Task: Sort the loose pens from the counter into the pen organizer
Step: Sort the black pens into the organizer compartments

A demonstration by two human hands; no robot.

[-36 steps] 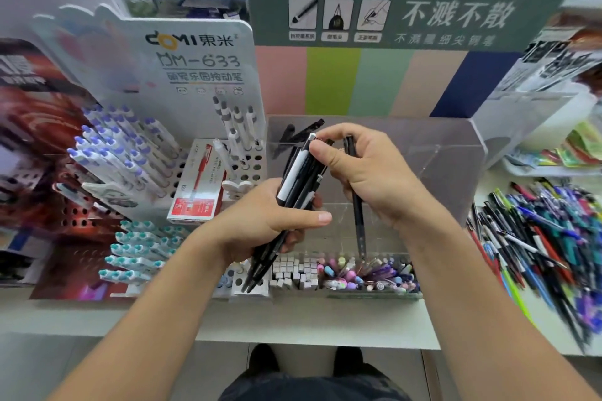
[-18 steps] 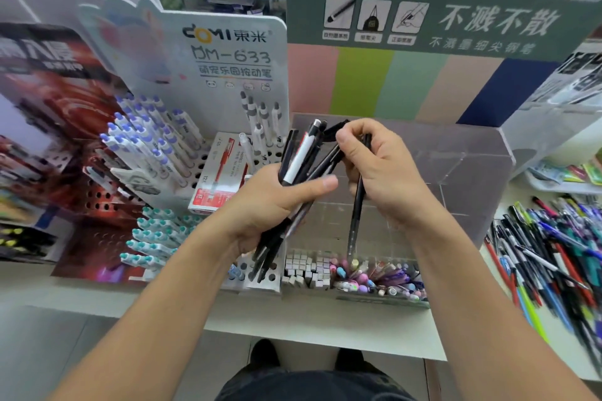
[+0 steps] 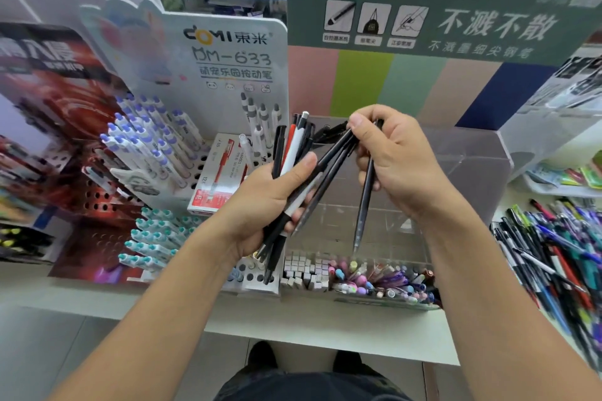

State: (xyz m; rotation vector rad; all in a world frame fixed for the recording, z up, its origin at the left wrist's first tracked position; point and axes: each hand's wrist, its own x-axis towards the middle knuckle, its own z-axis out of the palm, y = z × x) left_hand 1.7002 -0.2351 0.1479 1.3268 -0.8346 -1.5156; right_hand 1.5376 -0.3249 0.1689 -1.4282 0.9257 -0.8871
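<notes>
My left hand [image 3: 264, 202] grips a bundle of pens [image 3: 294, 153], mostly black with one white and one red barrel, held upright in front of the clear acrylic pen organizer [image 3: 462, 172]. My right hand [image 3: 400, 163] pinches a single black pen [image 3: 365, 195] near its top, tip pointing down over the organizer's front compartments. The right thumb and fingers also touch the upper ends of two black pens of the bundle. A heap of loose pens [image 3: 553, 257] lies on the counter at the right.
A white punched display rack [image 3: 182, 153] with purple-capped and teal-capped pens stands at the left. A red-and-white pen box [image 3: 218, 179] leans against it. The organizer's front row [image 3: 358, 280] is packed with pastel caps and small white pieces. Tall display boards rise behind.
My head has turned slightly, shifting the scene right and down. The right hand has tilted the single black pen and lifted it a little; the left hand has spread the bundle apart.
</notes>
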